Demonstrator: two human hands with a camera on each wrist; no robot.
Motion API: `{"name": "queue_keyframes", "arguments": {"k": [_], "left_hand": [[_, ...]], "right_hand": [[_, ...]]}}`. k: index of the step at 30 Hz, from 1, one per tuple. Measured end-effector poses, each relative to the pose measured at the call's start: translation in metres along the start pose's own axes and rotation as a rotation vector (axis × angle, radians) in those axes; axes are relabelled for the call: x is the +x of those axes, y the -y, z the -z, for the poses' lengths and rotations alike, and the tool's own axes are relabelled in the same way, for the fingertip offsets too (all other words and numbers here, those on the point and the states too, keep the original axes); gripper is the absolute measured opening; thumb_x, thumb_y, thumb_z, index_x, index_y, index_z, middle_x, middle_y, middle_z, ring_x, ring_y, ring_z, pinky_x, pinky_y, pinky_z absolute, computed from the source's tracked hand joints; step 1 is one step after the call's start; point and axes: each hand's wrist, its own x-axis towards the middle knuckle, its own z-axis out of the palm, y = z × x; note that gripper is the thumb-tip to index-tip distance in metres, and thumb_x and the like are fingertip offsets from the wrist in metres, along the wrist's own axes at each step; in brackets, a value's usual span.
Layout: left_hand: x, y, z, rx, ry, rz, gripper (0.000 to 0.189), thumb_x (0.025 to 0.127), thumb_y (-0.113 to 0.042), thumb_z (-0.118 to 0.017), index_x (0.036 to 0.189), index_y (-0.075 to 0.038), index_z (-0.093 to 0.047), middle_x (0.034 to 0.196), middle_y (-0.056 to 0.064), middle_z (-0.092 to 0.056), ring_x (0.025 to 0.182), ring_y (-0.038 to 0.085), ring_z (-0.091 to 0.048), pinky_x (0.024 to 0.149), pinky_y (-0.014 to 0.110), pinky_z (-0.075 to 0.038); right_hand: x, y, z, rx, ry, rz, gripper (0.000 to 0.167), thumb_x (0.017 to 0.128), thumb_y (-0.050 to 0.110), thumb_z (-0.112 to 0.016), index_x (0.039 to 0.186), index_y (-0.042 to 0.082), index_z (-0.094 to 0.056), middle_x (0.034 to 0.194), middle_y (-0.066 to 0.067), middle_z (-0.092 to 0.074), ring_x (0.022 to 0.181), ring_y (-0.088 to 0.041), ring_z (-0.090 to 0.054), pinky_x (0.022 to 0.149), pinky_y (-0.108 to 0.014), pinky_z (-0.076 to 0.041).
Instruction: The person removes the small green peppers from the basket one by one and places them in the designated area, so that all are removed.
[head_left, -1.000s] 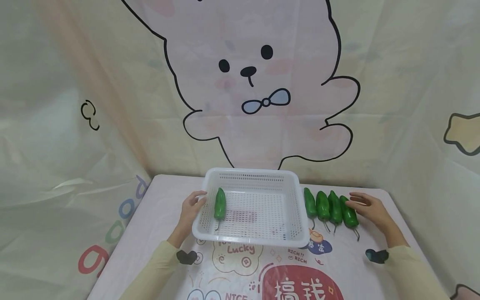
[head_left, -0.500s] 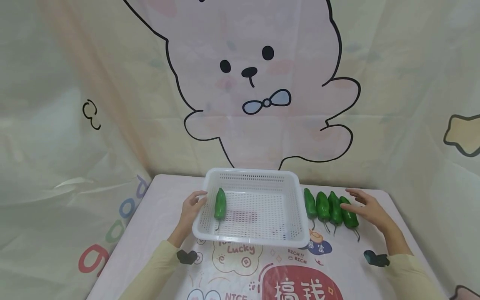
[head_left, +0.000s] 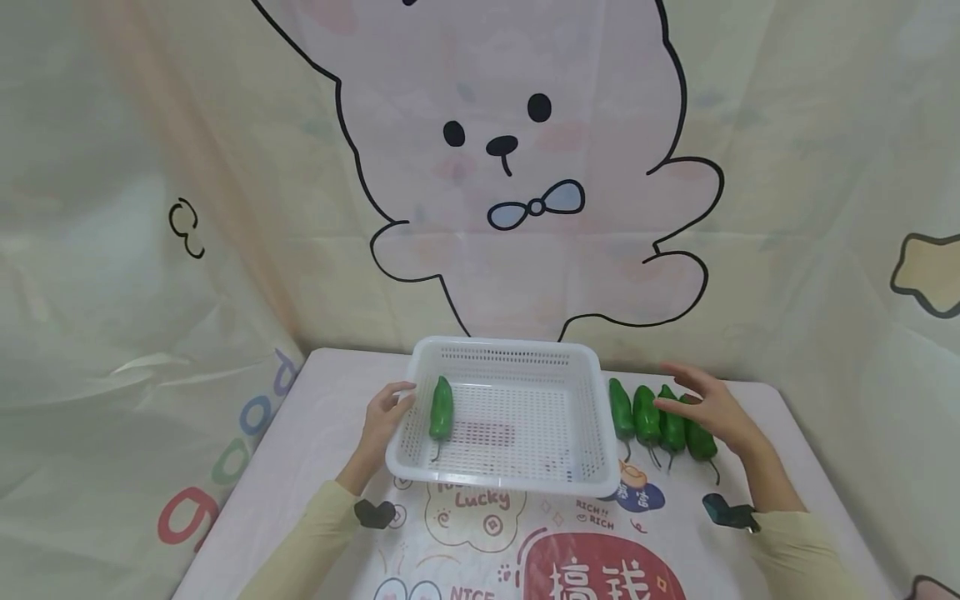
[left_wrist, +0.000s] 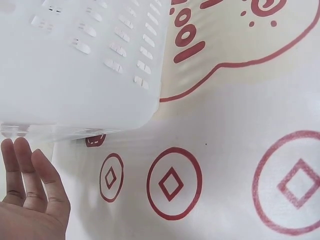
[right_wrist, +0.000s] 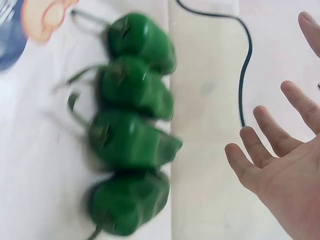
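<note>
A white plastic basket point(head_left: 517, 479) with slotted walls stands on the table, one green chili pepper point(head_left: 442, 408) lying inside near its left wall. My left hand point(head_left: 381, 423) is at the basket's left rim; in the left wrist view its fingers point(left_wrist: 31, 172) are nearly straight, tips at the basket's wall. On the right, several green peppers point(head_left: 647, 415) lie side by side, stems toward me. My right hand point(head_left: 716, 410) hovers over the two rightmost ones, fingers spread and holding nothing. In the right wrist view, the peppers point(right_wrist: 135, 137) appear apart from that palm.
The table point(head_left: 333, 375) has a pale printed cover with red lettering and cartoons. Behind it hangs a cloth backdrop point(head_left: 510, 275) with a bear drawing, close to the table's back edge. More cloth point(head_left: 135, 333) encloses the left side, and the right side likewise.
My right hand has moved left, from beside the rightmost pepper to above the right-hand peppers, its fingers spread wider. My left hand, the basket and the peppers stay in place.
</note>
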Motion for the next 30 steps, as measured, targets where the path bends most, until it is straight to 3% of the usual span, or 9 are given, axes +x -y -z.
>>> {"name": "queue_keyframes", "arguments": {"k": [4, 7, 11, 16, 23, 30], "left_hand": [[0.003, 0.005, 0.001, -0.003, -0.005, 0.003, 0.036, 0.108, -0.021, -0.054, 0.139, -0.004, -0.053, 0.127, 0.029, -0.055, 0.112, 0.048, -0.061, 0.086, 0.049, -0.061], [-0.003, -0.006, 0.000, -0.012, 0.014, -0.011, 0.036, 0.108, -0.017, -0.053, 0.139, 0.000, -0.052, 0.126, 0.031, -0.055, 0.112, 0.050, -0.061, 0.086, 0.051, -0.060], [-0.010, -0.018, -0.001, -0.012, 0.034, -0.013, 0.036, 0.108, -0.015, -0.053, 0.139, 0.002, -0.050, 0.126, 0.031, -0.054, 0.113, 0.051, -0.059, 0.088, 0.053, -0.059], [-0.010, -0.020, -0.001, -0.014, 0.030, 0.002, 0.037, 0.107, -0.015, -0.053, 0.140, 0.002, -0.050, 0.128, 0.033, -0.053, 0.115, 0.052, -0.058, 0.091, 0.054, -0.058], [-0.009, -0.018, 0.001, -0.030, 0.039, -0.006, 0.037, 0.107, -0.014, -0.052, 0.140, 0.003, -0.049, 0.129, 0.035, -0.052, 0.115, 0.054, -0.057, 0.091, 0.057, -0.057], [-0.009, -0.018, 0.000, -0.037, 0.041, -0.011, 0.036, 0.107, -0.014, -0.053, 0.139, 0.003, -0.050, 0.127, 0.034, -0.053, 0.114, 0.053, -0.058, 0.089, 0.054, -0.058]], "right_hand": [[0.009, 0.007, -0.011, 0.012, 0.008, 0.012, 0.066, 0.095, 0.019, -0.076, 0.149, -0.001, -0.044, 0.149, -0.026, -0.044, 0.136, -0.048, -0.039, 0.108, -0.062, -0.039], [0.013, 0.012, -0.019, 0.045, 0.003, 0.010, 0.064, 0.095, 0.020, -0.075, 0.148, 0.000, -0.046, 0.147, -0.025, -0.047, 0.133, -0.047, -0.045, 0.104, -0.039, -0.051], [0.019, 0.019, -0.029, 0.089, -0.020, 0.044, 0.058, 0.096, 0.018, -0.074, 0.145, -0.001, -0.049, 0.142, -0.025, -0.053, 0.127, -0.047, -0.052, 0.093, -0.016, -0.050], [0.028, 0.027, -0.039, 0.126, -0.052, 0.100, 0.048, 0.097, 0.014, -0.072, 0.141, 0.001, -0.056, 0.135, -0.021, -0.059, 0.121, -0.041, -0.059, 0.092, -0.017, -0.052], [0.042, 0.049, -0.053, 0.197, -0.064, 0.085, 0.046, 0.097, 0.017, -0.073, 0.138, 0.003, -0.059, 0.133, -0.016, -0.063, 0.117, -0.025, -0.063, 0.093, -0.021, -0.052], [0.061, 0.066, -0.072, 0.277, -0.043, 0.126, 0.042, 0.096, 0.011, -0.073, 0.134, -0.001, -0.061, 0.130, -0.021, -0.063, 0.112, -0.032, -0.066, 0.090, -0.024, -0.055]]}}
